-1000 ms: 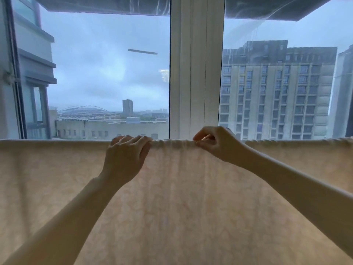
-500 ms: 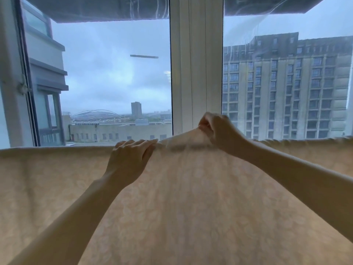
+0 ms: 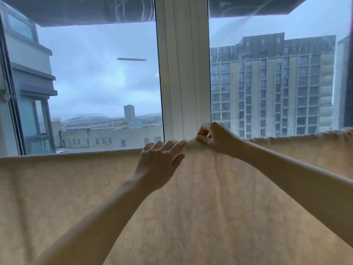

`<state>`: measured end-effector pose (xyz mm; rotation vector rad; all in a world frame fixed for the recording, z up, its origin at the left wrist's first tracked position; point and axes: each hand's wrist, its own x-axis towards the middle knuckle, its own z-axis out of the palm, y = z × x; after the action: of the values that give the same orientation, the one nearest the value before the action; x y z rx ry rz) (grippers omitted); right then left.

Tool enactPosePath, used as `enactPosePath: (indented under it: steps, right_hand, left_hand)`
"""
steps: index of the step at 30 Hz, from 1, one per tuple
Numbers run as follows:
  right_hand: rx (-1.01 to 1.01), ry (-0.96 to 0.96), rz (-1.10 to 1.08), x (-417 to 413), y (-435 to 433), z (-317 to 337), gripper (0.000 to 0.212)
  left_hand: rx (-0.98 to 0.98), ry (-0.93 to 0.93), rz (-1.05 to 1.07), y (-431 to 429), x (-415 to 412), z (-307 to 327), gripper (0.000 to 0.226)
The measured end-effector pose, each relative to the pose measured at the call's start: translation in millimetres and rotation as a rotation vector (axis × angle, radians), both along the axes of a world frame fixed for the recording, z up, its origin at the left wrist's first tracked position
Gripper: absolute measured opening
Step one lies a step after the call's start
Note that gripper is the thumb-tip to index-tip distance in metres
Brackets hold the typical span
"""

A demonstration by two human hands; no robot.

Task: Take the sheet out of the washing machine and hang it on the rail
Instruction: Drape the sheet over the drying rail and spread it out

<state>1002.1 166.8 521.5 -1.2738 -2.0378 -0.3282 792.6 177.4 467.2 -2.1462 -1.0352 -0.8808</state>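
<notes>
A pale cream sheet (image 3: 80, 188) with a faint leaf pattern hangs across the whole width of the view, folded over a rail that it hides. My left hand (image 3: 159, 161) rests on the top fold with its fingers laid straight over the cloth. Just to its right, my right hand (image 3: 215, 137) pinches a small peak of the sheet's top edge between thumb and fingers and holds it slightly above the fold line. To the right of that hand the top edge is bunched into small gathers; to the left it lies smooth.
Close behind the sheet is a large window with a white centre post (image 3: 183, 73). A window sash (image 3: 11, 92) stands at the left edge. Buildings and grey sky show through the glass.
My right hand lifted a pinch of the top edge upward, then came down a little while still holding it. My left hand shifted right along the fold, closer to the right hand.
</notes>
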Motion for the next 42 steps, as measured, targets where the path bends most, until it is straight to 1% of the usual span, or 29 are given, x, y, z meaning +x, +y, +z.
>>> enactPosePath:
  steps: [6, 10, 16, 21, 24, 29, 32, 35, 37, 40, 42]
  right_hand:
    - [-0.041, 0.068, 0.018, 20, -20, -6, 0.011]
    - [-0.056, 0.057, 0.009, 38, -24, -4, 0.013]
    - [0.061, 0.045, 0.004, 36, -17, -13, 0.009]
    - [0.076, 0.198, -0.084, 53, -11, 8, 0.014]
    - [0.073, 0.17, -0.101, 63, -8, 5, 0.013]
    - [0.046, 0.096, -0.064, 72, 2, -7, 0.008]
    - [0.057, 0.08, -0.068, 80, 2, -8, 0.007]
    - [0.054, 0.096, -0.064, 94, -6, -9, 0.008]
    - [0.031, 0.096, -0.024, 105, -14, -9, 0.008]
    - [-0.021, 0.066, 0.046, 122, -24, -8, 0.007]
    - [-0.027, 0.031, 0.086, 131, -30, -10, 0.012]
  left_hand:
    - [0.057, -0.057, 0.022, 4, 9, -5, 0.041]
    - [0.061, -0.067, 0.033, 6, 10, -5, 0.038]
    - [0.105, -0.076, 0.024, 2, 9, -6, 0.038]
    - [0.07, -0.064, -0.014, 3, 16, -2, 0.042]
    - [0.066, -0.062, -0.052, 4, 32, 1, 0.045]
    - [0.072, -0.047, -0.063, 2, 66, -1, 0.048]
    - [0.11, -0.065, -0.044, 2, 85, -5, 0.043]
    - [0.179, -0.133, -0.027, 3, 97, -13, 0.034]
    - [0.232, -0.16, -0.013, 5, 101, -18, 0.032]
    - [0.257, -0.167, 0.011, 7, 101, -20, 0.031]
    - [0.271, -0.16, 0.029, 6, 101, -20, 0.031]
